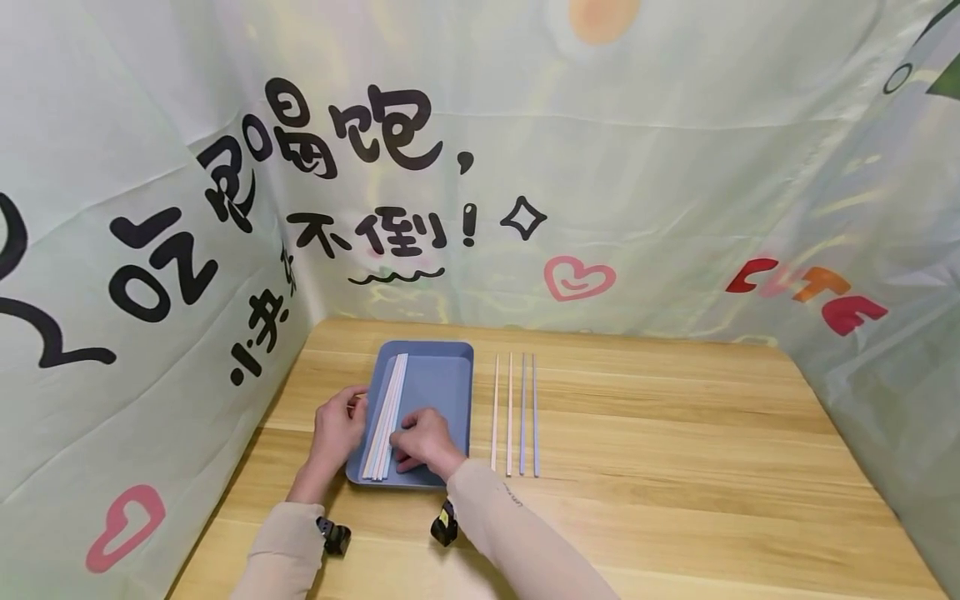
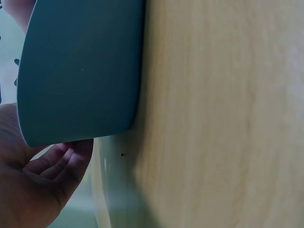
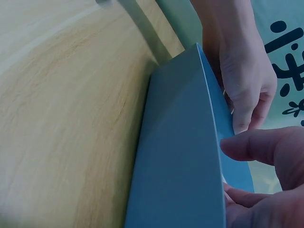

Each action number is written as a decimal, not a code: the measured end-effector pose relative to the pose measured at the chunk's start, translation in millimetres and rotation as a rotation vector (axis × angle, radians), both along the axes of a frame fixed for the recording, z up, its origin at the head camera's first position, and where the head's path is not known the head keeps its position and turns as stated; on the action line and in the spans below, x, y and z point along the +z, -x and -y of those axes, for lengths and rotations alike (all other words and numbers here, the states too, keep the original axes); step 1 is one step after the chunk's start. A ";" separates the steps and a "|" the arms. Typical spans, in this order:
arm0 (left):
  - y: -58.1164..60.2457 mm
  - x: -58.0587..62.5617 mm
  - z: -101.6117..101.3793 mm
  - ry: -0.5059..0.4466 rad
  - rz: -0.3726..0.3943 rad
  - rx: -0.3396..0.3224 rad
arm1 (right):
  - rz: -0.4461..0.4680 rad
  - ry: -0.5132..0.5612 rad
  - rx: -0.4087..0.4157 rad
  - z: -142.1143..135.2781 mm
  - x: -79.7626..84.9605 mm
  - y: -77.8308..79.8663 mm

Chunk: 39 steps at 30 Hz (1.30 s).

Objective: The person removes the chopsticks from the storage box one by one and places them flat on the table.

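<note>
A blue-grey tray (image 1: 438, 392) lies on the table, with a bundle of pale pink, white and blue chopsticks (image 1: 386, 417) along its left side. My left hand (image 1: 341, 425) grips the tray's left edge. In the left wrist view, fingers (image 2: 71, 164) of that hand curl against the tray's outer wall (image 2: 80, 80). My right hand (image 1: 427, 437) is over the tray, its bent fingers right at the lower right side of the bundle. The right wrist view has its thumb (image 3: 249, 145) and fingers apart above the tray's rim; the fingertips are partly hidden behind the wall.
Right of the tray, two pinkish chopsticks (image 1: 510, 412) and two blue-violet chopsticks (image 1: 536, 417) lie parallel, spaced apart. The wooden table (image 1: 675, 450) extends to the right. Printed fabric walls (image 1: 660, 192) stand along the table's left, back and right edges.
</note>
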<state>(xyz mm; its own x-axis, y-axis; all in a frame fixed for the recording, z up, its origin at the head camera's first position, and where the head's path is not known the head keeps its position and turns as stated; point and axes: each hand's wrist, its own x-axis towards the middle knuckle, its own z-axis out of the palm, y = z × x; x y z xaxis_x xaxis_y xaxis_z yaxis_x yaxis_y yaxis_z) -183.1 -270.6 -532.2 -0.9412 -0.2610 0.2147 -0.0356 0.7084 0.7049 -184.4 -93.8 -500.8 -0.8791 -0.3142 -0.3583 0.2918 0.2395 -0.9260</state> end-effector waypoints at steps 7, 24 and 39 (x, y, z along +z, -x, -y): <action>1.6 0.2 -2.0 -0.003 -0.019 0.000 | -0.018 -0.005 -0.037 2.6 -3.3 1.0; 1.9 2.0 -4.3 -0.015 -0.018 -0.006 | -0.152 -0.041 -0.133 16.2 -20.1 4.3; 0.2 -3.9 -1.6 -0.003 -0.013 0.011 | -0.089 -0.027 -0.118 13.9 -18.8 4.4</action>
<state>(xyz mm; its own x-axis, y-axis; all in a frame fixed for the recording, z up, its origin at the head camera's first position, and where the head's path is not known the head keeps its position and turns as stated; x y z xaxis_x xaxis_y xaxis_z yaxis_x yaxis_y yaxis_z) -183.3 -269.0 -536.1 -0.9354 -0.2720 0.2258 -0.0344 0.7057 0.7077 -188.8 -107.7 -519.6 -0.9383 -0.1977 -0.2838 0.2361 0.2337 -0.9432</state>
